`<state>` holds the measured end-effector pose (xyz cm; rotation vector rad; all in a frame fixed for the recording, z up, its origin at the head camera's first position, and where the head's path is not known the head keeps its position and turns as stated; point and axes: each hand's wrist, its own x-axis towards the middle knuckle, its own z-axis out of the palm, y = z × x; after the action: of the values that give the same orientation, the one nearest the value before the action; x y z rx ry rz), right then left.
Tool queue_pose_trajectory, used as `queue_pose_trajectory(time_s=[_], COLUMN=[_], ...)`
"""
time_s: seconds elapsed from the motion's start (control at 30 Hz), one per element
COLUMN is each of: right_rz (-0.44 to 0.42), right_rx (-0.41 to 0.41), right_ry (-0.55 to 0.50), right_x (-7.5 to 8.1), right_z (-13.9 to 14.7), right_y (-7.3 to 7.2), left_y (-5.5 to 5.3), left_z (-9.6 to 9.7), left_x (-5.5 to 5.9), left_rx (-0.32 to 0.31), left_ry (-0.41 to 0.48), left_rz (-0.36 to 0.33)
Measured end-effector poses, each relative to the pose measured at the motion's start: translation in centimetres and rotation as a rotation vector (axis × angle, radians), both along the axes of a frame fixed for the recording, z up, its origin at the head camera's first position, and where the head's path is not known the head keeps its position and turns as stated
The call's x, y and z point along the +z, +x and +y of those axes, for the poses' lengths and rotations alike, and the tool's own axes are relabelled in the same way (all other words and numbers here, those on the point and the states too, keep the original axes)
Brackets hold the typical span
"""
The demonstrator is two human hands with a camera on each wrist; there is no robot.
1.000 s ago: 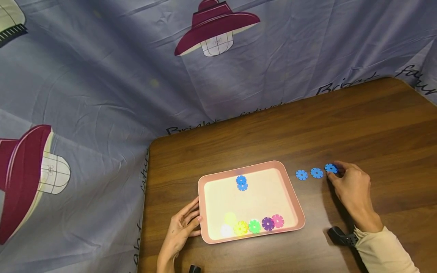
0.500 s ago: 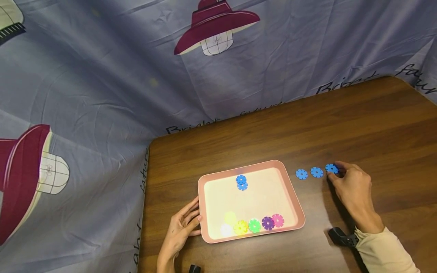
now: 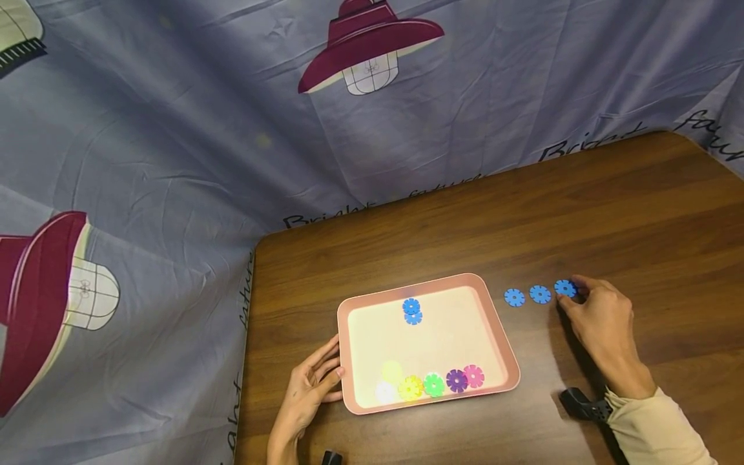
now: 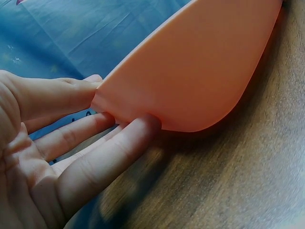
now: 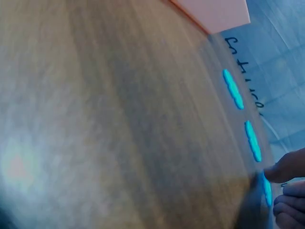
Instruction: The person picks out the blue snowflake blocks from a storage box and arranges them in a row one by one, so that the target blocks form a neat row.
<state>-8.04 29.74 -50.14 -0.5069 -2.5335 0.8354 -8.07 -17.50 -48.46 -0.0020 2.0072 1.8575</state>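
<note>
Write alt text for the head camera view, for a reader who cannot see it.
A right hand touches the last of three blue discs lined up on a wooden table. The left hand rests against a pink tray holding more coloured discs, with a printed grey cloth behind.

Head view: dim, warm room light, coming mainly from above. Strong glare washes out the floor of the pink tray (image 3: pixel 491 336); pale discs at its lower left nearly vanish. Soft shadow lies left of the right hand (image 3: pixel 601 323) on the wooden table (image 3: pixel 639 213). Straight edges bow toward the frame corners.

Left wrist view: bright, tray underside sharp, lower right wood soft.

Right wrist view: heavily blurred, lower left hazy, blue discs (image 5: pixel 233 89) smeared.
</note>
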Motion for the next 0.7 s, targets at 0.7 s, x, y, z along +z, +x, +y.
queue_pose_trajectory(time_s=[0.7], right_rz=[0.141], right_rx=[0.068], right_ry=[-0.039], right_x=[5.3], right_z=[-4.1], right_y=[-2.6], left_y=[-0.1], left_z=[-0.1], left_x=[0.0], left_rx=[-0.013], left_ry=[0.036], left_rz=[0.008])
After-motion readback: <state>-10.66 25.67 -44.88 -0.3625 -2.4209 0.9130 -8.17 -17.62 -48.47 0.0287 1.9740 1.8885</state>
